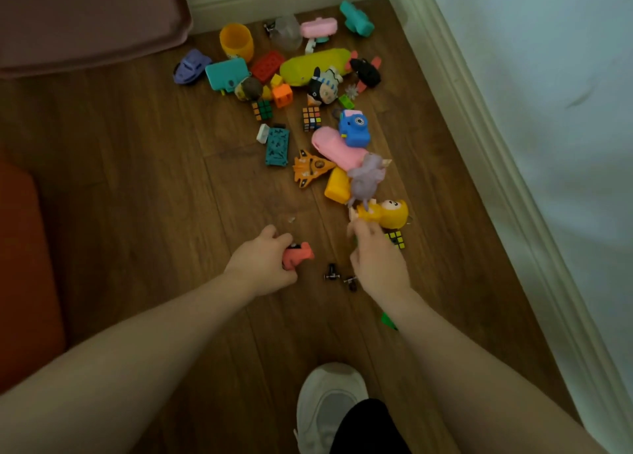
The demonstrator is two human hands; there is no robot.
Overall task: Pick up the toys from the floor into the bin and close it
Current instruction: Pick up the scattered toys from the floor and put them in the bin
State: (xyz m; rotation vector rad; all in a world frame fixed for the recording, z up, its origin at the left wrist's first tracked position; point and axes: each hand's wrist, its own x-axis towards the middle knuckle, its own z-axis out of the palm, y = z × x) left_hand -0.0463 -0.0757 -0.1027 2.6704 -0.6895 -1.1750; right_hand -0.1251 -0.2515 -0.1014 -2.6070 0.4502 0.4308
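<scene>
- Step in hand: early gathering, with most toys spread over the wooden floor (144, 186) toward the corner.
- Left hand (263, 262): fingers curled round a salmon-pink toy (298, 254) at floor level.
- Right hand (375, 258): blurred, reaching beside the yellow figure (385, 212); grip impossible to tell.
- Small black parts (331, 273) lying between the two hands.
- Bin: nowhere in view.
- Next move, by judgement: lift held pieces, carry to the bin, return for the far pile near the yellow cup (236, 41).
</scene>
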